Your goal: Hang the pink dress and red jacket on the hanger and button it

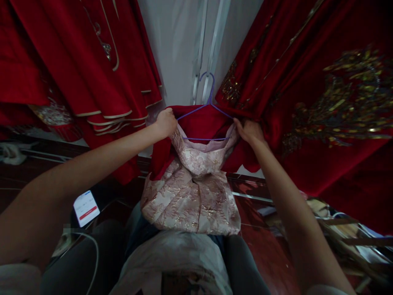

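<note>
A pale pink and gold brocade dress (193, 200) hangs in front of me on a purple clothes hanger (211, 92), its skirt reaching toward my lap. My left hand (166, 123) is closed on the dress's left shoulder, at the hanger's end. At the opposite shoulder, my right hand (250, 130) pinches the dress by the hanger's other end. The hanger's lower bar crosses the open neckline, where the pinkish lining shows. Behind the dress is a red garment (196, 125); how it is joined to the hanger is hidden.
Red garments with pale edging (101, 73) hang at the left, and red garments with gold sequins (353, 98) at the right. A lit phone (86, 208) lies near my left forearm, close to a white cable (95, 250). Wooden slats (346, 231) stand low at the right.
</note>
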The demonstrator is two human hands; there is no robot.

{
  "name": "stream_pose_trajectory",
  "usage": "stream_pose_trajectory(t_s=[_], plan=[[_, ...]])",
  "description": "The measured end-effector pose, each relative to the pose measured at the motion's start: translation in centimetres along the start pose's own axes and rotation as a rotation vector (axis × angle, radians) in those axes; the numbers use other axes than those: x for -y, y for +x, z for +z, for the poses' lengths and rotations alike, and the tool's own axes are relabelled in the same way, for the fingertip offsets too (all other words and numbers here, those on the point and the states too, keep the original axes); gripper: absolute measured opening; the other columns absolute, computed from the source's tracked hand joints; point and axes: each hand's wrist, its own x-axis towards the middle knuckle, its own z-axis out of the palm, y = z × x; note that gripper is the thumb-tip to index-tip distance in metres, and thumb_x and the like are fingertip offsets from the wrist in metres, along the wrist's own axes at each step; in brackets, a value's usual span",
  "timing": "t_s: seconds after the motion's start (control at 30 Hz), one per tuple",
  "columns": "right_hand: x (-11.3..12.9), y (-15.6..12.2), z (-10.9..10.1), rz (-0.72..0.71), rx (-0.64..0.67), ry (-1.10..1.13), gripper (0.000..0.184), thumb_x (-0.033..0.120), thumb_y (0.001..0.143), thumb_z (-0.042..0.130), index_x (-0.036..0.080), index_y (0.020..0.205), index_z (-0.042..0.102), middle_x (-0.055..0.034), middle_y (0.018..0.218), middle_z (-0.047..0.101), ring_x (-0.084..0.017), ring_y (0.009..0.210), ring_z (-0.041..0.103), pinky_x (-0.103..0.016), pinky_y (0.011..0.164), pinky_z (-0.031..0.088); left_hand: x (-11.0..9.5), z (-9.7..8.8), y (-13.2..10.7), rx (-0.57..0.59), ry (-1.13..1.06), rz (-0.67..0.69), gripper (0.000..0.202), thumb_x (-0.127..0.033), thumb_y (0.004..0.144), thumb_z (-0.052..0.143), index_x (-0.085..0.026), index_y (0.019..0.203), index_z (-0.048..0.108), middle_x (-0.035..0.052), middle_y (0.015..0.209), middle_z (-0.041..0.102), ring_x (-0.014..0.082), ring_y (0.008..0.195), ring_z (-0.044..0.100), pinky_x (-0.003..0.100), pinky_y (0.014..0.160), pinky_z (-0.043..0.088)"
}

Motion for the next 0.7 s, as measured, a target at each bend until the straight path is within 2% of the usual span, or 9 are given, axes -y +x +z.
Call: stream_pose_trajectory(t_s=[0.1, 0.2, 0.27, 0.33, 0.4, 0.47, 0.53, 0.6, 0.7], plan=[[-1.5, 0.2, -2.1, -0.078, 0.165, 0.059, 0.072, 0.074, 0.084, 0.029, 0.014, 0.082, 0.069, -0.0156, 0.082, 0.07, -0.03, 0.086, 0.065, -0.035, 0.075, 0.046, 1.1, -1.6, -0.9, 0.088, 0.148, 0.074, 0.019, -0.019, 0.073, 0.05, -0.012, 0.072, 0.067, 0.0133, 0.088, 0.069, 0.0237, 0.093, 0.061, 0.035, 0.09, 0.035], [-2.9, -0.1, -3.4, -0.13, 0.365, 0.266, 0.07, 0.08, 0.077, 0.036, 0.018, 0.076, 0.069, -0.0077, 0.077, 0.07, -0.026, 0.08, 0.065, -0.031, 0.072, 0.047, 2.5, -1.9, -1.6, 0.104, 0.035, 0.114, 0.021, -0.024, 0.075, 0.048, -0.016, 0.081, 0.066, 0.0083, 0.094, 0.068, 0.0217, 0.097, 0.059, 0.032, 0.091, 0.037], [-3.8, -0.4, -3.5, -0.161, 0.514, 0.416, 0.065, 0.079, 0.073, 0.045, 0.02, 0.08, 0.07, -0.005, 0.081, 0.071, -0.024, 0.082, 0.064, -0.03, 0.073, 0.048, 3.3, -1.3, -2.1, 0.122, -0.109, 0.059, 0.024, -0.024, 0.077, 0.045, -0.017, 0.087, 0.065, 0.007, 0.094, 0.067, 0.0208, 0.094, 0.06, 0.03, 0.086, 0.04], [-4.6, -0.7, -3.2, -0.165, 0.667, 0.492, 0.059, 0.075, 0.068, 0.057, 0.021, 0.083, 0.072, -0.004, 0.084, 0.072, -0.024, 0.082, 0.064, -0.031, 0.072, 0.05, 3.6, -0.3, -2.8, 0.142, -0.266, -0.056, 0.028, -0.025, 0.08, 0.041, -0.016, 0.096, 0.062, 0.0065, 0.091, 0.067, 0.0202, 0.086, 0.062, 0.029, 0.079, 0.044], [-5.2, -1.1, -2.6, -0.144, 0.752, 0.533, 0.054, 0.07, 0.064, 0.065, 0.021, 0.086, 0.072, -0.004, 0.086, 0.072, -0.023, 0.078, 0.065, -0.032, 0.068, 0.052, 3.5, 0.7, -3.4, 0.118, -0.442, -0.158, 0.032, -0.03, 0.084, 0.038, -0.016, 0.104, 0.059, 0.005, 0.09, 0.067, 0.0193, 0.082, 0.062, 0.028, 0.074, 0.045], [-5.5, -1.6, -2.1, -0.141, 0.668, 0.623, 0.05, 0.066, 0.069, 0.064, 0.022, 0.091, 0.071, -0.0039, 0.089, 0.072, -0.021, 0.076, 0.064, -0.031, 0.066, 0.052, 3.1, 1.5, -3.9, 0.036, -0.602, -0.18, 0.036, -0.037, 0.088, 0.036, -0.017, 0.108, 0.057, 0.0036, 0.093, 0.067, 0.018, 0.083, 0.063, 0.026, 0.074, 0.046], [-5.3, -2.1, -1.7, -0.158, 0.426, 0.745, 0.046, 0.062, 0.076, 0.059, 0.023, 0.098, 0.069, -0.0032, 0.093, 0.071, -0.019, 0.08, 0.064, -0.03, 0.07, 0.052, 2.6, 2.0, -4.1, -0.048, -0.678, -0.155, 0.041, -0.046, 0.09, 0.036, -0.019, 0.109, 0.06, 0.003, 0.095, 0.068, 0.0172, 0.084, 0.063, 0.025, 0.074, 0.045], [-4.9, -2.4, -1.1, -0.179, 0.191, 0.834, 0.041, 0.056, 0.079, 0.059, 0.023, 0.101, 0.068, -0.0026, 0.095, 0.07, -0.018, 0.084, 0.063, -0.03, 0.076, 0.051, 2.2, 2.3, -4.1, -0.112, -0.667, -0.162, 0.046, -0.053, 0.09, 0.038, -0.019, 0.109, 0.064, 0.0037, 0.095, 0.071, 0.0178, 0.082, 0.064, 0.025, 0.073, 0.045], [-4.6, -2.4, 0.0, -0.156, 0.001, 0.908, 0.034, 0.05, 0.076, 0.064, 0.022, 0.095, 0.07, -0.0027, 0.093, 0.07, -0.019, 0.085, 0.063, -0.032, 0.079, 0.051, 1.9, 2.4, -4.2, -0.155, -0.624, -0.197, 0.049, -0.055, 0.089, 0.04, -0.021, 0.109, 0.068, 0.0048, 0.096, 0.073, 0.0197, 0.078, 0.065, 0.026, 0.068, 0.044]])
